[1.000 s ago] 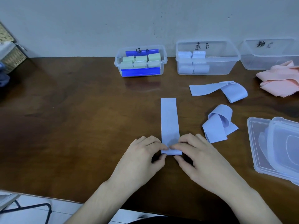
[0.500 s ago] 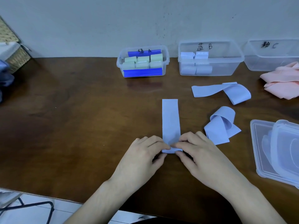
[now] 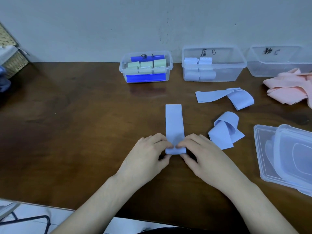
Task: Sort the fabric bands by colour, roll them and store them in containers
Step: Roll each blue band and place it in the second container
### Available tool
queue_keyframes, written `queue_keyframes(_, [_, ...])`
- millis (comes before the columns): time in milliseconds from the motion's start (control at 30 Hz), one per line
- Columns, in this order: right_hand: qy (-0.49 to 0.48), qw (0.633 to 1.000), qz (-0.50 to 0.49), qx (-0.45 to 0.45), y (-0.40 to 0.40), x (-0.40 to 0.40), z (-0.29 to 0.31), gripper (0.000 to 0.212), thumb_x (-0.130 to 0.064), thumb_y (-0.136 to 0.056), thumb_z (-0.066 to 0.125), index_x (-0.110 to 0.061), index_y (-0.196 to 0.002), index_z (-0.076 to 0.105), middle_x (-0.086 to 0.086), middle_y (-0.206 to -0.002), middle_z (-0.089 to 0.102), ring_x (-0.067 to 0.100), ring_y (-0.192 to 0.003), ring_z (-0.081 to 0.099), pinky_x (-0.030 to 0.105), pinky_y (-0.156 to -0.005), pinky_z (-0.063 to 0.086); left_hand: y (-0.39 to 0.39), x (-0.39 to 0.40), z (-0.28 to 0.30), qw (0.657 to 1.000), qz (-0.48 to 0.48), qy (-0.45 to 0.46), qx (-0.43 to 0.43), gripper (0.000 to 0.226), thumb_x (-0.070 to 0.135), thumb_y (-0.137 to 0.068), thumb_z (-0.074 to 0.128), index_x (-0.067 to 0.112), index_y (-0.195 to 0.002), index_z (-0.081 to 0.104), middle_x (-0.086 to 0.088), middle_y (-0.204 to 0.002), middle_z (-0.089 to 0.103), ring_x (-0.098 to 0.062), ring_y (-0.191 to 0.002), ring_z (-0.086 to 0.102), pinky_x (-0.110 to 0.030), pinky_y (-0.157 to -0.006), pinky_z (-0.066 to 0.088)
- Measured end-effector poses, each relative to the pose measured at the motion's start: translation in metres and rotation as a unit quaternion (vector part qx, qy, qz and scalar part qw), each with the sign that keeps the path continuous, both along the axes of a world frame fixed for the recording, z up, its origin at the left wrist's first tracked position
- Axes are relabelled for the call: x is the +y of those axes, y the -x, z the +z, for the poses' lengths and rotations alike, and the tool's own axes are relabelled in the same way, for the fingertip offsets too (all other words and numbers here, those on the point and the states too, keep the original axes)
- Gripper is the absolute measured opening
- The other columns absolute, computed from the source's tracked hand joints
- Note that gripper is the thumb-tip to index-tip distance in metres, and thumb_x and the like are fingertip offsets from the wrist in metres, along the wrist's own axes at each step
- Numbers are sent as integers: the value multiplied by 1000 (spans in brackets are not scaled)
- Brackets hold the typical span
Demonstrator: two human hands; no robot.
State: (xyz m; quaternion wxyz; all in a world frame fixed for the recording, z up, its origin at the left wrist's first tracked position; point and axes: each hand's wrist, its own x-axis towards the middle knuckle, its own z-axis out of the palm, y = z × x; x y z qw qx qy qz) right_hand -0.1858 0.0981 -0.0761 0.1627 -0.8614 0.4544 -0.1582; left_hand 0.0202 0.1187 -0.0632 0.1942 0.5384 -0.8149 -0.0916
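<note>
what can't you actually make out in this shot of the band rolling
Head view, the only one:
- Rolled end of the blue band: left hand and right hand cover it, so the number of turns is hidden.
- Container C: cut off by the right edge; pink fabric hides its front.
- Container B: roll count unclear through the cloudy wall.
- Lids: cut off at the right edge.

Three loose blue bands (image 3: 174, 125) lay out, with one pink heap (image 3: 287, 92), three clear tubs (image 3: 214, 65), two stacked lids (image 3: 287, 156) and two hands (image 3: 146, 156).
</note>
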Motion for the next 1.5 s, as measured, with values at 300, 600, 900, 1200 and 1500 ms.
queue_keyframes(300, [11,1000,17,17,4,35,4,20,-38,-95,49,-31,-109,63,-18,-102,55,8,-87,49,25,-74,50,-4,26,1,999,-36,-19,-15,27,39,-85,54,29,-100,74,17,-96,63,-4,-78,56,-22,-67,45])
queue_keyframes(600, [47,999,6,-1,3,44,3,27,-41,-92,50,-30,-112,64,-16,-107,53,8,-88,50,24,-72,50,-5,30,0,998,-24,-50,1,40,44,-85,43,33,-106,74,17,-97,56,-3,-79,52,-23,-71,45])
queue_keyframes(900, [38,998,-13,-50,-1,42,-9,17,-32,-90,65,-28,-106,67,-16,-101,54,6,-84,54,21,-70,49,-12,33,2,996,-11,-22,91,31,43,-87,53,29,-107,72,18,-105,61,13,-82,44,-14,-73,44])
queue_keyframes(1200, [71,997,-26,-21,-4,38,-6,25,-37,-92,56,-27,-112,69,-14,-106,53,7,-87,50,26,-71,51,-11,25,-5,997,-29,-7,70,30,38,-91,50,28,-104,75,18,-104,65,-2,-83,56,-24,-73,51])
queue_keyframes(1500, [65,997,-34,-17,-3,29,-11,21,-29,-88,71,-28,-108,69,-14,-104,60,9,-84,55,24,-70,52,-10,20,-3,998,-26,2,53,31,39,-93,49,26,-108,73,16,-109,62,-5,-90,58,-26,-73,50])
